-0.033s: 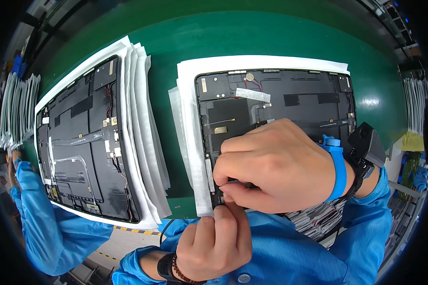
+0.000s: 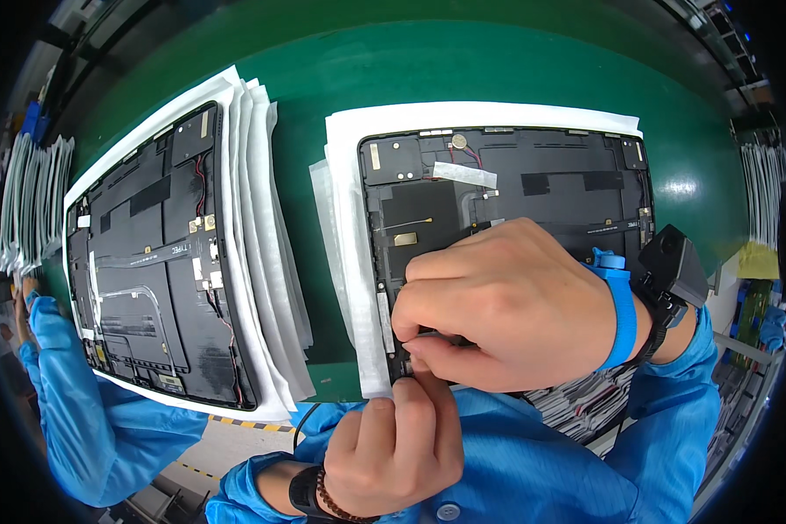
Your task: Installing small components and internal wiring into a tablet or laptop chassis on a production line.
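A black tablet back housing (image 2: 568,157) lies on white foam sheets, with flat cables, metal contacts and a strip of whitish tape (image 2: 465,175) inside it. My right hand (image 2: 506,306) reaches over its lower left part. Its thumb and forefinger are pinched together close to the left edge, and whatever is between them is too small or hidden to name. Just below, my left hand (image 2: 393,450) is curled at the housing's lower left corner, its fingertips meeting the right thumb. What the left fingers hold, if anything, cannot be made out.
On the left, a second black housing (image 2: 140,262) rests on a stack of white foam sheets (image 2: 266,262). The table (image 2: 463,65) is green. More sheet stacks (image 2: 35,205) stand at the far left and right. A person's blue sleeve (image 2: 87,410) shows at lower left.
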The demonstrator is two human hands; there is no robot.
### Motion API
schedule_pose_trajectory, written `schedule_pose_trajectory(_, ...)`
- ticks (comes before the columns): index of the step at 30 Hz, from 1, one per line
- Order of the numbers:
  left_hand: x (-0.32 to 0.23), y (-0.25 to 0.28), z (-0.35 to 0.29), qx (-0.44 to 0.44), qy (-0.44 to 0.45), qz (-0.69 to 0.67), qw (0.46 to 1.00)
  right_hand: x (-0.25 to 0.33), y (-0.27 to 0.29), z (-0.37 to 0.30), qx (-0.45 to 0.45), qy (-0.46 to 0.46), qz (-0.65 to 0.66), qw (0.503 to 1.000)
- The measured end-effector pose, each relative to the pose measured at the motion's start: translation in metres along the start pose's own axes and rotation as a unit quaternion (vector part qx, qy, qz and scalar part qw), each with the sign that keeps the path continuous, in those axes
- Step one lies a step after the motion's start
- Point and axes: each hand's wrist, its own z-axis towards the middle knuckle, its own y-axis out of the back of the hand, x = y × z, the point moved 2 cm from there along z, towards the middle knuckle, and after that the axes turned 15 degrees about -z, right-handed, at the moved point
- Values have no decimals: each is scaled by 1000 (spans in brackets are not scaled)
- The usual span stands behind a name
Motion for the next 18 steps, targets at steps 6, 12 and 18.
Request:
schedule_pose_trajectory(6, 1, 4, 5, -6, -18, 4, 1000, 1, 1, 0, 1, -1, -5, 1000)
schedule_pose_trajectory(12, 4, 1, 3, -31, -33, 11, 999, 1, 0, 1, 2, -4, 2, 1000)
schedule_pose_trajectory(18, 4, 1, 4, -29, -32, 17, 999, 1, 0, 0, -11, -3, 9, 1000)
